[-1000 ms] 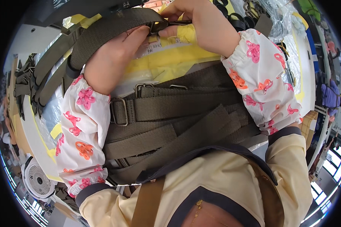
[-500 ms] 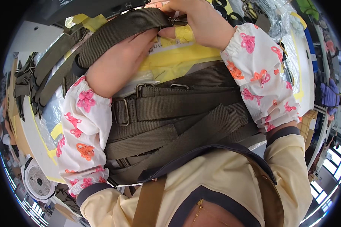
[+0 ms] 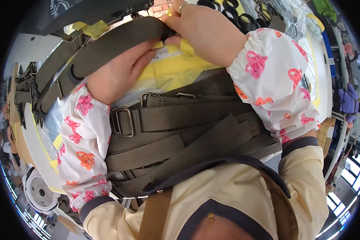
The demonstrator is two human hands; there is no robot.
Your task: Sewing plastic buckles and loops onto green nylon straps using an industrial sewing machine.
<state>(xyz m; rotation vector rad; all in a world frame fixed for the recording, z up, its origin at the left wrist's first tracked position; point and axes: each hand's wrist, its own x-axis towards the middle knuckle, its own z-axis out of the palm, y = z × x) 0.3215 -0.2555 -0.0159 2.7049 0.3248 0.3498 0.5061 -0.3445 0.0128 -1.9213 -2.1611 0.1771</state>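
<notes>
A wide dark olive webbing strap arches over my left hand, its end running in under the machine. My left fingers are closed on its near edge from below; their tips are partly hidden. My right hand, with yellow tape round the thumb and a ring on one finger, pinches the strap's end from the right. Whatever lies between those fingertips is hidden. Below both hands, a thick pile of the same webbing rests against my body, with a rectangular metal buckle at its left.
A dark machine body overhangs the far left. Yellow tape covers the work surface between my hands. Black rings and metal hooks lie far right, by clear plastic. More straps hang at left; a white fan stands lower left.
Both hands have shifted left, carrying the strap's end under the machine. The metal clasp seen earlier by my right fingers is now hidden. The webbing pile has slid slightly left.
</notes>
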